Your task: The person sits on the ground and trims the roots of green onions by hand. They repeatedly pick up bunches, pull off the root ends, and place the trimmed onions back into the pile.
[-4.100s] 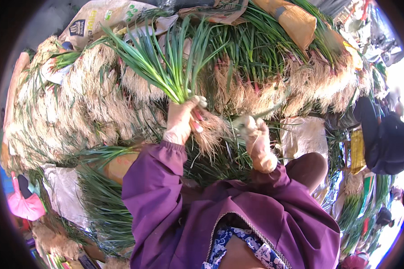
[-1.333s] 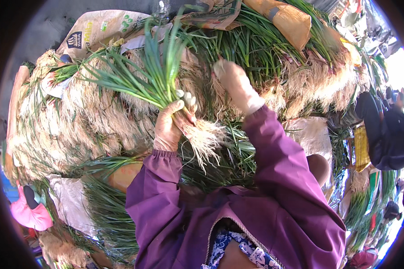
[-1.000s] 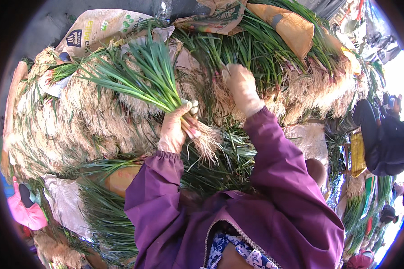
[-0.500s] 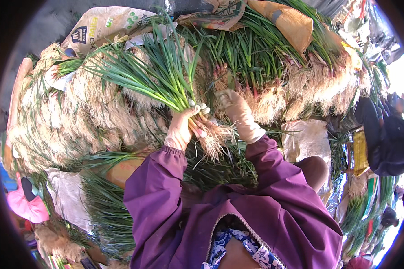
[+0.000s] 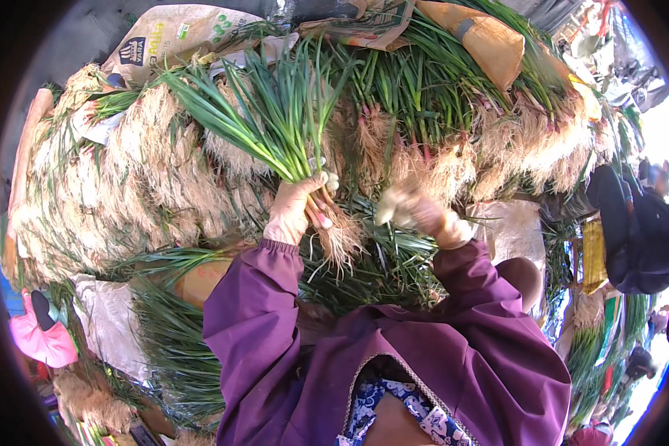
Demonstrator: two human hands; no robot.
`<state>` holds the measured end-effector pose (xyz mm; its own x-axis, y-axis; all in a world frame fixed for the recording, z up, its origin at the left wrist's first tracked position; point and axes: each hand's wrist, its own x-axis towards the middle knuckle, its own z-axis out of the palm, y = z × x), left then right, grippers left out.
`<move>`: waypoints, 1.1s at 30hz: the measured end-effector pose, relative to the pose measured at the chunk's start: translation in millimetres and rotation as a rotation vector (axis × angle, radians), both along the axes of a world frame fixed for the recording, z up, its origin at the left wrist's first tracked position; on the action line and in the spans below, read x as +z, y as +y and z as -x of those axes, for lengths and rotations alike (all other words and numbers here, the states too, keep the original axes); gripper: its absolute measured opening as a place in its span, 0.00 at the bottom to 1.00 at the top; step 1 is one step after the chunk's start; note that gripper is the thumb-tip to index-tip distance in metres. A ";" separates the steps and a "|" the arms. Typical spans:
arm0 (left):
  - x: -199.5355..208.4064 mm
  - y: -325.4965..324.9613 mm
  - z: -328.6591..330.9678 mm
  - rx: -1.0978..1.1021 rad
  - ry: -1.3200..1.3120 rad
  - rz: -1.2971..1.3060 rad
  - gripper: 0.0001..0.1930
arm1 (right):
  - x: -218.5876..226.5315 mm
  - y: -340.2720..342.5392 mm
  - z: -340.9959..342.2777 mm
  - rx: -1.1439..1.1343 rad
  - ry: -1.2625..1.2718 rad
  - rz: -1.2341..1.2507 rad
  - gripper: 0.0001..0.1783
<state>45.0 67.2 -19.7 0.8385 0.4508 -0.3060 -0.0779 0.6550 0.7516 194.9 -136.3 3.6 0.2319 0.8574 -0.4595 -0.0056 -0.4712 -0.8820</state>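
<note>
My left hand (image 5: 296, 202) is closed round the lower stems of a bunch of green garlic (image 5: 290, 145). Its long flat leaves fan up and away from me. Below the fist hang pinkish stem ends and a tuft of pale roots (image 5: 340, 241). To the right of that bunch, apart from it, my right hand (image 5: 416, 210) is smeared by motion, so whether its fingers hold anything cannot be made out. Just beyond it lies a row of more green garlic (image 5: 424, 93), leaves pointing away and roots toward me.
A high heap of rooted bundles (image 5: 137, 182) spreads along the left. Loose green leaves (image 5: 379, 271) cover the ground before me. Brown paper (image 5: 490, 48) and a printed sack (image 5: 175, 37) lie at the far side. Pale sacking (image 5: 509, 230) sits right; a dark garment (image 5: 632, 230) is beyond.
My right hand has moved right and toward me, away from the roots. The bunch in my left hand has tilted more upright, and its roots hang straighter down.
</note>
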 end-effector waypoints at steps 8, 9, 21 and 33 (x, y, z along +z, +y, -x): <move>23.0 2.9 -3.9 0.081 -0.076 0.003 0.18 | 27.9 70.2 -37.9 -0.207 -0.885 -0.127 0.14; 18.7 3.2 -7.3 0.127 -0.060 0.009 0.18 | 24.5 97.7 -59.3 -0.210 -1.066 0.125 0.14; -0.5 6.1 -4.6 0.044 -0.093 0.115 0.22 | 22.2 80.7 -85.6 -0.233 -1.039 0.203 0.18; -1.7 -23.6 -7.3 0.050 0.088 0.100 0.15 | -18.7 2.6 -68.3 -0.477 -0.758 -0.083 0.17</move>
